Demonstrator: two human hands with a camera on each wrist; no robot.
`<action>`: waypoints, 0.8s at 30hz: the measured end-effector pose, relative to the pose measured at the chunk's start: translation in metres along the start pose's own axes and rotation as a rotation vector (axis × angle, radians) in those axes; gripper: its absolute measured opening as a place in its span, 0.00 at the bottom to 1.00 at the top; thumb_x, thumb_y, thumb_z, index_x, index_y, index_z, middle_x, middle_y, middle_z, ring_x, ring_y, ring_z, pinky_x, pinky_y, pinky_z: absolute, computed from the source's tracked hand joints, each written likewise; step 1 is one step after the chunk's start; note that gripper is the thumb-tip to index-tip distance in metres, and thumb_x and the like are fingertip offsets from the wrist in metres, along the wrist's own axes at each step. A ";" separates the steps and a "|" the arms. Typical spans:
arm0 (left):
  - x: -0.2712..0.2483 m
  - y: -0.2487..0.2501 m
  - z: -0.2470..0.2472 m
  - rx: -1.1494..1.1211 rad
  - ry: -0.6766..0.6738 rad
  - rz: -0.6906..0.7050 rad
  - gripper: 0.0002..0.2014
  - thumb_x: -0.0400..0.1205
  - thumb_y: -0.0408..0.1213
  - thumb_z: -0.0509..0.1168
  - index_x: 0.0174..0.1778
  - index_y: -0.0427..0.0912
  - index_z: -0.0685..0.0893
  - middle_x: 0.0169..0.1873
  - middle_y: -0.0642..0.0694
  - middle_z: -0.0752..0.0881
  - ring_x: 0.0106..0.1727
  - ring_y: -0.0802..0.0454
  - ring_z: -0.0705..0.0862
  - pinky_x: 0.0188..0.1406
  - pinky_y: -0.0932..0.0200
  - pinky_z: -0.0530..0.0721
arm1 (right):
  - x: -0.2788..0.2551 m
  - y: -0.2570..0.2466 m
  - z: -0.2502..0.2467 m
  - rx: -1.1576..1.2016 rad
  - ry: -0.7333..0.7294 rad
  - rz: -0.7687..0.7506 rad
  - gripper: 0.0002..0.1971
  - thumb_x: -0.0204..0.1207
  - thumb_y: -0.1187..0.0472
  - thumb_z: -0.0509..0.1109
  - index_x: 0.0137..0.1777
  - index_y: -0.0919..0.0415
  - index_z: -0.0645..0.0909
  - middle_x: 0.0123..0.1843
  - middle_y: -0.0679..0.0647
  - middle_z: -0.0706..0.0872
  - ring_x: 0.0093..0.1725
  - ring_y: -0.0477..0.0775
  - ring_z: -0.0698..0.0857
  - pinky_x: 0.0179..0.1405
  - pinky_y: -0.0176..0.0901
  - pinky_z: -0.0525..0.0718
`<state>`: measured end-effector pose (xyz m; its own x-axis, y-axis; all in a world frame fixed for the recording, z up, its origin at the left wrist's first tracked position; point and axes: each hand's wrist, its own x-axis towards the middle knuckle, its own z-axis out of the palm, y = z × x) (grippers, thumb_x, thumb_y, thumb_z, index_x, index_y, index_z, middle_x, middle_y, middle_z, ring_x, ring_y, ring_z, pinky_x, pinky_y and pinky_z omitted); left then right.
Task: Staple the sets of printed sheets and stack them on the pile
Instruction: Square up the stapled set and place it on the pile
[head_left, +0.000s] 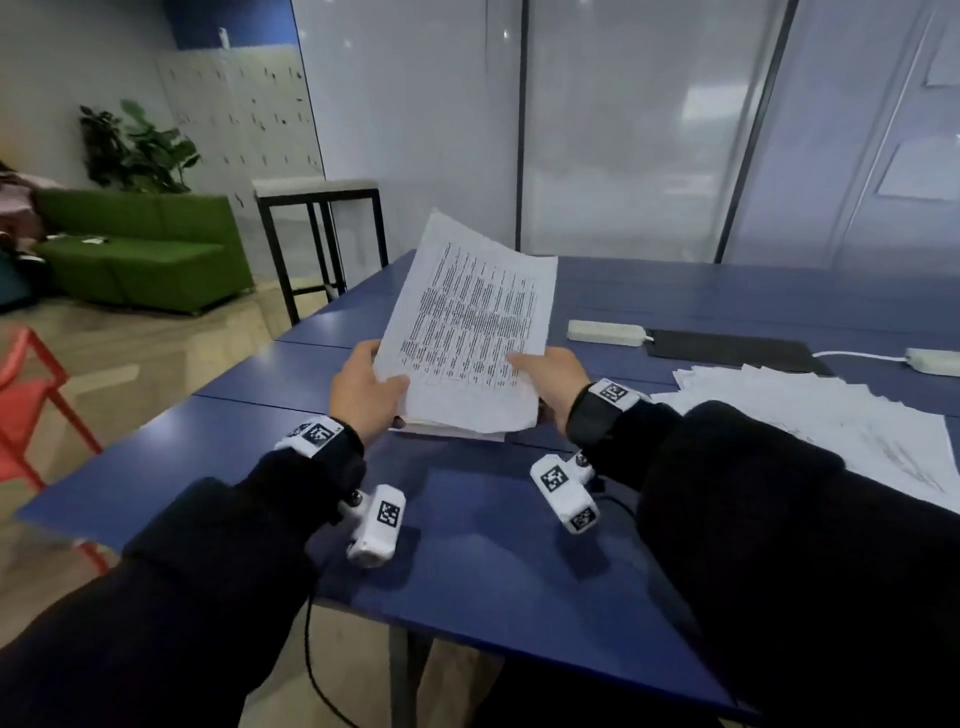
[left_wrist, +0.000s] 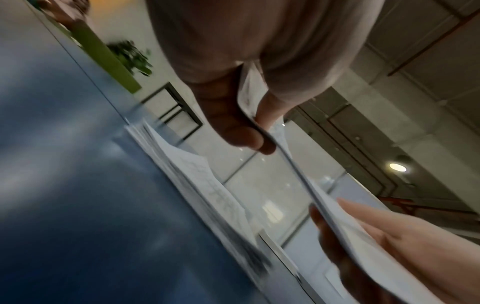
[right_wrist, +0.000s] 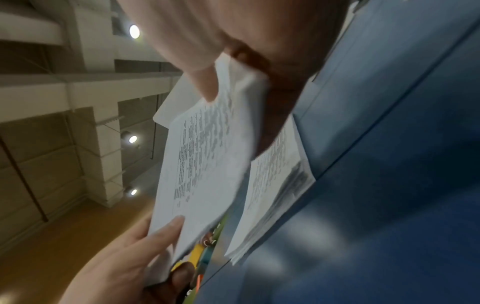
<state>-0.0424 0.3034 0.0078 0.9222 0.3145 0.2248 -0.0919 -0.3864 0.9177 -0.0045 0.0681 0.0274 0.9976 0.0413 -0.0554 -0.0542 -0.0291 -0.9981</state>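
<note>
A set of printed sheets (head_left: 467, 322) is held up, tilted, above the blue table (head_left: 467, 545). My left hand (head_left: 363, 387) pinches its lower left edge, thumb on the printed face. My right hand (head_left: 550, 376) grips the lower right edge, thumb on top. In the right wrist view the set of sheets (right_wrist: 207, 160) hangs above a flat pile of printed sheets (right_wrist: 275, 185) lying on the table. The pile (head_left: 452, 428) peeks out just below the held set. The left wrist view shows the held sheets (left_wrist: 324, 201) edge-on, pinched by my left hand (left_wrist: 249, 123). No stapler is visible.
Loose white sheets (head_left: 810, 415) are spread at the right of the table. Two white power strips (head_left: 605, 332) and a black mat (head_left: 727, 351) lie behind. A red chair (head_left: 31, 405), a green sofa (head_left: 140, 249) and a black-framed side table (head_left: 322, 218) stand to the left.
</note>
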 end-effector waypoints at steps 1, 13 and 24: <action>0.012 0.002 -0.006 0.026 0.013 -0.017 0.19 0.81 0.31 0.69 0.64 0.53 0.78 0.60 0.46 0.88 0.48 0.42 0.90 0.31 0.49 0.91 | 0.007 -0.001 0.007 -0.042 -0.039 0.040 0.04 0.84 0.67 0.72 0.54 0.68 0.85 0.45 0.62 0.89 0.27 0.53 0.89 0.25 0.51 0.90; 0.098 -0.072 -0.006 0.380 -0.171 -0.274 0.14 0.79 0.23 0.74 0.59 0.39 0.85 0.50 0.40 0.87 0.50 0.36 0.89 0.39 0.37 0.93 | 0.051 0.039 0.035 -0.681 -0.057 0.053 0.11 0.72 0.59 0.84 0.41 0.59 0.83 0.44 0.53 0.89 0.43 0.55 0.88 0.38 0.40 0.85; 0.101 -0.062 0.000 0.626 -0.169 -0.198 0.14 0.84 0.48 0.69 0.55 0.40 0.81 0.54 0.37 0.88 0.52 0.33 0.88 0.50 0.48 0.86 | 0.057 0.049 0.028 -0.799 -0.052 0.029 0.18 0.78 0.58 0.79 0.65 0.64 0.86 0.65 0.59 0.90 0.62 0.60 0.89 0.55 0.44 0.86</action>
<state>0.0562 0.3587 -0.0261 0.9500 0.3108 -0.0286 0.2723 -0.7806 0.5626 0.0487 0.0972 -0.0257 0.9919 0.0754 -0.1022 -0.0138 -0.7364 -0.6764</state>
